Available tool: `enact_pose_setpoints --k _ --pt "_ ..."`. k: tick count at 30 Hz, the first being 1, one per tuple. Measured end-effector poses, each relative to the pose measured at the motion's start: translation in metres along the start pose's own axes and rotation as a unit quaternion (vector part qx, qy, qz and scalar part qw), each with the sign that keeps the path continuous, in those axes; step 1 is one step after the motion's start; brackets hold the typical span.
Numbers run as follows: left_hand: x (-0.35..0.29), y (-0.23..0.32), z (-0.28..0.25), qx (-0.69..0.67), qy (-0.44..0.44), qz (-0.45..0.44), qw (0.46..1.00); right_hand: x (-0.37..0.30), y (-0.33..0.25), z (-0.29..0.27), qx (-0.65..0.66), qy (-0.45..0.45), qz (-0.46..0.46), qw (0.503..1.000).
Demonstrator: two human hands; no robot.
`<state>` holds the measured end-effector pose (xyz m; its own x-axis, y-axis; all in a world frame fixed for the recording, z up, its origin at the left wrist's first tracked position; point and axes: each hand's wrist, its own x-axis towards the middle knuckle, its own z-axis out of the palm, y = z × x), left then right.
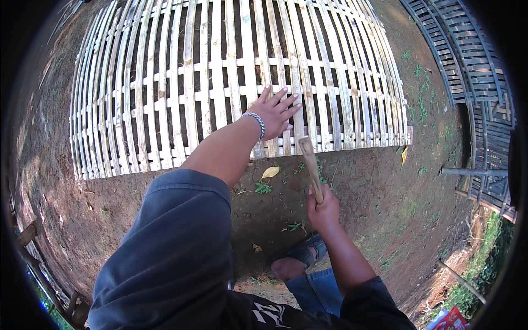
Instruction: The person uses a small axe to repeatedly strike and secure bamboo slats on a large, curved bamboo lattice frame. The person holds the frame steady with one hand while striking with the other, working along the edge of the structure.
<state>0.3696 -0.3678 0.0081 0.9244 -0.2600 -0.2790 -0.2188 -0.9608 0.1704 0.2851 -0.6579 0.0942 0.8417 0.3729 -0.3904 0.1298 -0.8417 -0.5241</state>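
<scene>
A large panel of pale bamboo slats (217, 82) lies on the ground in front of me, its long slats crossed by a few bamboo strips. My left hand (273, 113) rests on the slats near the panel's close edge, palm down and fingers spread, with a braided bracelet on the wrist. To the right, my right hand (324, 210) is wrapped round a wooden stick (311, 165). The stick points up and away, its far end beside the panel's near edge. Whether it touches the panel I cannot tell. The stick's lower end is hidden in my fist.
Bare brown soil (374, 192) surrounds the panel, with small weeds and a yellow leaf (270, 172). My sandalled foot (290, 268) stands below. A dark bamboo fence (484, 60) runs along the right, and a pole (474, 172) juts from it. Wooden pieces (27, 234) lie at the left rim.
</scene>
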Motion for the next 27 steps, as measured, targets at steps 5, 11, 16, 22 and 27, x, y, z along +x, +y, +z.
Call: enact_pose_setpoints --k 5,11,16,22,27 --pt "0.004 0.0 -0.005 -0.004 -0.005 0.002 1.0 -0.001 0.031 0.01 -0.039 -0.055 0.092 0.993" --pt "0.006 0.005 -0.002 0.008 -0.003 0.001 1.0 -0.047 0.081 0.015 -0.041 0.024 0.09 0.995" --pt "0.003 0.004 -0.003 -0.008 0.014 0.001 1.0 -0.061 0.139 0.005 -0.162 0.036 0.0 0.986" --pt "-0.052 0.094 0.028 -0.255 0.295 -0.28 0.877 -0.023 0.101 0.039 0.045 0.065 -0.006 0.997" --pt "-0.095 0.162 0.061 -0.597 0.437 -0.588 0.327 0.047 0.029 0.094 0.61 0.022 0.211 0.764"
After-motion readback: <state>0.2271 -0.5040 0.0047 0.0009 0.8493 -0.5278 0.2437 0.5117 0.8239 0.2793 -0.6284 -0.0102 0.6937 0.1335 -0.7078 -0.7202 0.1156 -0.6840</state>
